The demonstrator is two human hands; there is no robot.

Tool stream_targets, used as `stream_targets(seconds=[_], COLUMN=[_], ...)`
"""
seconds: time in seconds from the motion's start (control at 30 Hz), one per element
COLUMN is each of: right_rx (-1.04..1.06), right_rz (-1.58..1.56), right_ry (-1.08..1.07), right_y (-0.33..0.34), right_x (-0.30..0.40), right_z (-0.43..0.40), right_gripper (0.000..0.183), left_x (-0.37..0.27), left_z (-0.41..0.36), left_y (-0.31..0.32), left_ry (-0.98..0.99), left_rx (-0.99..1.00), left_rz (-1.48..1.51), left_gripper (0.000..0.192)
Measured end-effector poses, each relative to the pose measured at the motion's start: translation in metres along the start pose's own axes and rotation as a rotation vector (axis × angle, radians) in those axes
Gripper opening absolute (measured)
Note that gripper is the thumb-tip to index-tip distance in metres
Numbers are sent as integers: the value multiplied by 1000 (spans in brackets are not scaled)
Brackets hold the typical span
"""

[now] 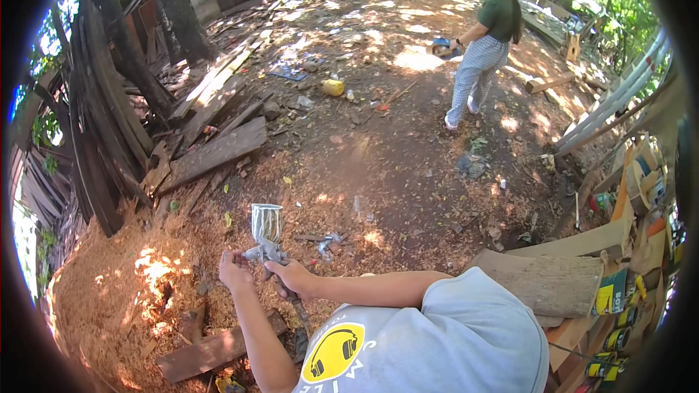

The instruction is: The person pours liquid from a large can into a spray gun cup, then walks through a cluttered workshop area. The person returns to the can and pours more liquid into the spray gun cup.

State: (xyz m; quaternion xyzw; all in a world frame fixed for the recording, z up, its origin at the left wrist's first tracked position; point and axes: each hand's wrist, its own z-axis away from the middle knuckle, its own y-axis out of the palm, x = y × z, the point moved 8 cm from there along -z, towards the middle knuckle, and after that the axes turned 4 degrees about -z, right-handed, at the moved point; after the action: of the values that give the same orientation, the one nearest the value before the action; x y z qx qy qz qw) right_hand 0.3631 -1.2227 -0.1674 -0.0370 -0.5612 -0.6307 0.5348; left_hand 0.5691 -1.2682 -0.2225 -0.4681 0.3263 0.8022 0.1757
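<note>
A paint spray gun [267, 251] with a paint-streaked metal cup [267, 222] on top is held upright in front of me. My right hand [294, 277] is closed around its handle, from which a hose [301, 314] runs down towards my shirt. My left hand [236, 270] is at the front end of the gun, its fingers touching the nozzle. Part of each palm is hidden. Beyond the gun, wood shavings and bits of litter lie on the ground.
Sawdust [109, 305] and a loose board [205, 355] lie at lower left, planks [215, 155] beyond them. A person [494, 27] stands at upper right holding a blue object [446, 49]. Paint cans [610, 293] and boards [546, 284] crowd the right side. A yellow container [332, 87] lies farther off.
</note>
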Motion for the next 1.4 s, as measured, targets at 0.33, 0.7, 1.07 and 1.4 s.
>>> stream_targets(seconds=[0.33, 0.7, 1.07, 1.4], right_rx=[24, 2, -10, -18], right_rz=[-85, -46, -8, -39], right_ry=[43, 23, 60, 62], right_y=[-17, -29, -29, -6], right_x=[-7, 11, 15, -16], right_z=[-10, -9, -12, -14], right_gripper=[31, 31, 33, 30], left_x=[-1, 13, 27, 23], left_z=[34, 45, 49, 41], left_y=[33, 55, 45, 10], left_ry=[-4, -59, -242, -222], left_rx=[17, 50, -31, -40], left_rz=[-95, -161, -117, -23], left_gripper=[34, 35, 18, 25])
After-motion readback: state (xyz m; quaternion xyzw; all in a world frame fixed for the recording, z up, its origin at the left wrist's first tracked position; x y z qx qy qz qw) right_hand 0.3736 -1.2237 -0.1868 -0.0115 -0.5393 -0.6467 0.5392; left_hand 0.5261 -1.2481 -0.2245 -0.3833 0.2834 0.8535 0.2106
